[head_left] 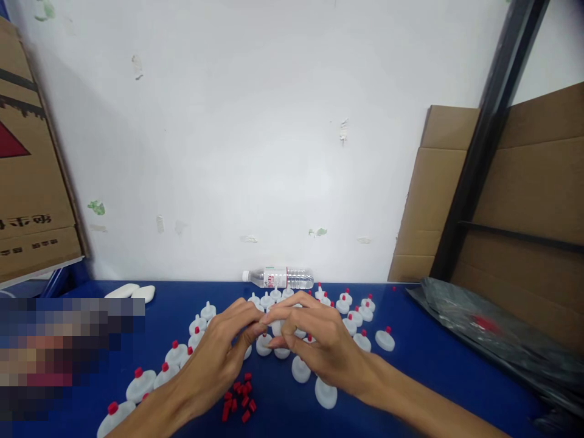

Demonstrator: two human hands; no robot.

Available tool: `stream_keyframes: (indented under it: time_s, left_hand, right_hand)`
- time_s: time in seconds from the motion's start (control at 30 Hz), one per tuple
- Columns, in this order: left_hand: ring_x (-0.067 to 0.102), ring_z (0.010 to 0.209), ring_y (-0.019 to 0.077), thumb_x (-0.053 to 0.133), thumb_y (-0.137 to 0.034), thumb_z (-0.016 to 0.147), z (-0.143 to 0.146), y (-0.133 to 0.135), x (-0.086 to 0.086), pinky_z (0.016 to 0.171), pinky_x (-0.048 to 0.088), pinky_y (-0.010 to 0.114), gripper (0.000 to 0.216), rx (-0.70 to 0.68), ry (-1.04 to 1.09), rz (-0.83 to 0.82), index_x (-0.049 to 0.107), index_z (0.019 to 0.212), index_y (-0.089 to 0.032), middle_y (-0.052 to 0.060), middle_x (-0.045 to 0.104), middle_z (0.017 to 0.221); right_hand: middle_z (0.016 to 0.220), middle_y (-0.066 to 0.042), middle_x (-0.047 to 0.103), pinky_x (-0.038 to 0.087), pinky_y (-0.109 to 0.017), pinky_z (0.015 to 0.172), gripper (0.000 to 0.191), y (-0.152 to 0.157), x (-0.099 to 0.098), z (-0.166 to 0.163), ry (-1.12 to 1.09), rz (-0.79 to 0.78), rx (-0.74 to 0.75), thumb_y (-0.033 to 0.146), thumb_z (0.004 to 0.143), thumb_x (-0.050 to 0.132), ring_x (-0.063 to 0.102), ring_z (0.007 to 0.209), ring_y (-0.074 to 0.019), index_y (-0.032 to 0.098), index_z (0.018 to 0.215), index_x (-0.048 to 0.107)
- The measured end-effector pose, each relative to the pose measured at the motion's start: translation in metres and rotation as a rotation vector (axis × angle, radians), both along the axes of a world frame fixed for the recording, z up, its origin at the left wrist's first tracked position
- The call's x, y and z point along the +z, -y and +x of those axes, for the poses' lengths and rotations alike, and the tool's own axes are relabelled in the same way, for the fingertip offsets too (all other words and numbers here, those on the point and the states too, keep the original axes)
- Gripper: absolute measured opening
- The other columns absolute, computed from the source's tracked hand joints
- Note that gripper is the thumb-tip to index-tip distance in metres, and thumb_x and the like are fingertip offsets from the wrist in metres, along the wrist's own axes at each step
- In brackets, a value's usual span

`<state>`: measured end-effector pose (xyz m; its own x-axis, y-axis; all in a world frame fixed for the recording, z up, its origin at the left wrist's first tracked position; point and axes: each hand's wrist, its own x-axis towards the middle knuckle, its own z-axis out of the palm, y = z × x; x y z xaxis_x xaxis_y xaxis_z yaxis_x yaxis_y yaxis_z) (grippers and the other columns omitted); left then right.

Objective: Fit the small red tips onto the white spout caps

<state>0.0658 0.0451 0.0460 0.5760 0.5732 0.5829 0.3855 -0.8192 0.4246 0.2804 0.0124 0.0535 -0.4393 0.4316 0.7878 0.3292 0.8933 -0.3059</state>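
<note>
My left hand (237, 334) and my right hand (314, 334) meet over the middle of the blue table. The left thumb and fingertips pinch together near the right fingertips; whatever is between them is hidden. Curled right fingers hold a white plastic nozzle lid (277, 328), partly covered by the hand. Below the hands lies a loose pile of small red caps (239, 389). Round white lids with red-capped nozzles stand on both sides, such as one lid (141, 384) at left and another lid (385, 339) at right. Several uncapped lids (208, 311) stand farther back.
A clear water bottle (287, 278) lies along the wall. Two white oval pieces (132, 292) are at the back left. Dark plastic bags (479, 328) cover the right side of the table (387, 389). Cardboard boxes (36, 182) flank the left; cardboard (433, 194) also leans at right.
</note>
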Motion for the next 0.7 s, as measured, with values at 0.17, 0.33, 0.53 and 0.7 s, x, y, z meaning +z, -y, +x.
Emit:
stream_keyframes:
  time_s: [0.17,0.33,0.53,0.7]
  left_hand:
    - [0.049,0.074,0.0153,0.036,-0.031,0.11,-0.003,0.001,0.006,0.069,0.038,0.028,0.036,-0.003,0.006,-0.001,0.059,0.084,-0.023,-0.003,0.058,0.076]
    - [0.05,0.084,0.0186,0.038,-0.033,0.109,-0.005,-0.002,0.008,0.077,0.039,0.032,0.031,0.056,-0.049,0.062,0.063,0.092,-0.024,-0.001,0.063,0.084]
    - [0.051,0.085,0.0223,0.042,-0.033,0.106,-0.01,-0.009,0.005,0.078,0.039,0.037,0.034,0.12,-0.26,0.081,0.065,0.085,-0.022,0.003,0.063,0.082]
    - [0.056,0.088,0.0218,0.056,-0.03,0.099,-0.02,-0.009,0.004,0.082,0.041,0.037,0.023,0.063,-0.44,0.026,0.069,0.081,-0.024,0.002,0.068,0.086]
  right_hand:
    - [0.101,-0.003,0.075,0.055,-0.038,0.098,0.019,-0.001,0.004,-0.001,0.053,0.037,-0.023,0.009,0.099,0.059,0.067,0.109,-0.0183,0.024,0.088,0.059]
    - [0.122,-0.008,0.068,0.054,-0.033,0.094,0.014,-0.01,0.008,0.003,0.24,0.04,-0.077,0.011,0.103,0.055,0.064,0.113,-0.0178,0.021,0.106,0.064]
    - [0.112,-0.009,0.073,0.047,-0.043,0.102,0.018,-0.018,0.006,0.012,0.472,-0.019,-0.143,0.019,0.105,0.054,0.067,0.105,-0.0222,0.02,0.117,0.067]
    - [0.116,-0.011,0.074,0.046,-0.043,0.102,0.032,-0.022,0.003,0.019,0.514,-0.128,-0.241,0.037,0.109,0.049,0.066,0.114,-0.0258,0.018,0.127,0.067]
